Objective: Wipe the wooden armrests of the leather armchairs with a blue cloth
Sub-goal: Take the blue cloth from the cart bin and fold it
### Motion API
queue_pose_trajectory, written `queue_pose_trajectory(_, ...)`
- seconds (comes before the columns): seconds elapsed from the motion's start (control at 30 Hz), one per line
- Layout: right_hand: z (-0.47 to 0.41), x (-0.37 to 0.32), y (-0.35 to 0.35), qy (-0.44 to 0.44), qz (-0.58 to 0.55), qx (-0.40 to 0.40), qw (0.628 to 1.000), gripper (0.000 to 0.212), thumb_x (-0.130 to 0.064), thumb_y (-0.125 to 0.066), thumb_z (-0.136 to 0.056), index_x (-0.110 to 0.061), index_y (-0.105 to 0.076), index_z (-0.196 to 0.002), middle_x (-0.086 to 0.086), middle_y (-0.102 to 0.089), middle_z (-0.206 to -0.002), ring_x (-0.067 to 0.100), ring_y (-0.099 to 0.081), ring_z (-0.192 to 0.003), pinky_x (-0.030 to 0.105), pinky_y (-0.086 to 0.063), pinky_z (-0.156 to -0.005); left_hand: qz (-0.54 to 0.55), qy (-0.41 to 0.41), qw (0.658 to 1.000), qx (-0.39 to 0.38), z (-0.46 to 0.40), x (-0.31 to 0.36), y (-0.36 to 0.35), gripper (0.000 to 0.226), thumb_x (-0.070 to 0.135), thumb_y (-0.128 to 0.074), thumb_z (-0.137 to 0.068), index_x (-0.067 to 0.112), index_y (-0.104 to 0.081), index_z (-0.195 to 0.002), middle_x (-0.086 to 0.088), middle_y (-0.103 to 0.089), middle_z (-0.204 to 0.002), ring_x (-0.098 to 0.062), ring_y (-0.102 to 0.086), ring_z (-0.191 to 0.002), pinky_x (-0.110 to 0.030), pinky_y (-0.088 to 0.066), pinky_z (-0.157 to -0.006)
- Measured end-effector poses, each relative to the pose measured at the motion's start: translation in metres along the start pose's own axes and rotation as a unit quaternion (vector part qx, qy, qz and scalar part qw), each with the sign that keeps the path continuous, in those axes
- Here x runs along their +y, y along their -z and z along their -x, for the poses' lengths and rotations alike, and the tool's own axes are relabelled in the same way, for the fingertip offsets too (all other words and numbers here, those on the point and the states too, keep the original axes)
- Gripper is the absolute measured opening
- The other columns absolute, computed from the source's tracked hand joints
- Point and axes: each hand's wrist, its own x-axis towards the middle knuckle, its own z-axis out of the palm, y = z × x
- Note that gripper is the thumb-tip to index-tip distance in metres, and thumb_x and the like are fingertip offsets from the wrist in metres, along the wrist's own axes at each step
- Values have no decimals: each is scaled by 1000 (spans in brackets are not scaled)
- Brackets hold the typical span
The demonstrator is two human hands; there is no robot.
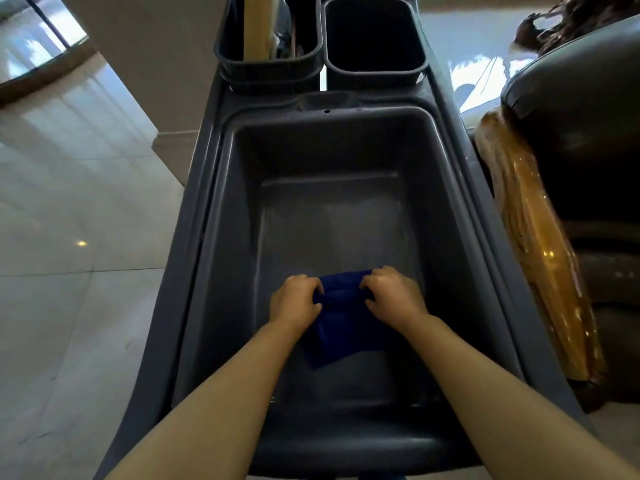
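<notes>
A folded blue cloth hangs over the inside of a deep grey bin on a cleaning cart. My left hand grips the cloth's upper left edge and my right hand grips its upper right edge, both held just above the bin floor. To the right stands a dark leather armchair with a glossy carved wooden armrest facing the cart.
Two smaller dark baskets sit at the cart's far end: the left basket holds upright items, the right basket looks hollow. Polished pale tile floor spreads left, with a beige pillar beyond.
</notes>
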Motion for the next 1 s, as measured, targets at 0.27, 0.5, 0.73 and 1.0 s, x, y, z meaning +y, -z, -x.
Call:
queue_pose_trajectory(0.27, 11, -2, 29, -33, -61, -78, 995, 30, -31, -67, -73, -22, -68, -102, 2, -66, -102, 21, -58, -97, 32, -42, -81, 41, -23, 991, -124, -2, 11, 40, 28, 11, -66, -77, 14, -68, -104, -5, -69, -103, -14, -60, -89, -24, -47, -78)
queue_pose_trajectory(0.5, 44, -3, 71, -39, -219, -17, 975, 23, -18, -71, -74, -20, -71, -96, -6, -68, -86, 8, -63, -78, 22, -52, -70, 84, -70, 989, -104, 15, 21, 89, 15, 21, -68, -74, 28, -71, -88, 10, -68, -85, -4, -62, -79, -19, -46, -68)
queue_pose_trajectory(0.73, 86, 5, 132, 1, -207, 68, 976, 19, -21, -72, -74, -22, -72, -93, -10, -68, -79, -1, -61, -72, 11, -44, -65, 132, -158, 971, -123, 32, 61, 142, 21, 16, -71, -73, 32, -66, -85, 5, -70, -88, -8, -65, -85, -29, -53, -80)
queue_pose_trajectory(1.0, 166, 54, 200, 10, -164, 177, 970, 19, -17, -68, -76, -20, -71, -94, -11, -65, -77, 1, -59, -70, 15, -48, -67, 146, -217, 959, -110, 73, 165, 167, 28, 1, -70, -74, 20, -67, -95, -2, -69, -85, -11, -64, -76, -18, -53, -67)
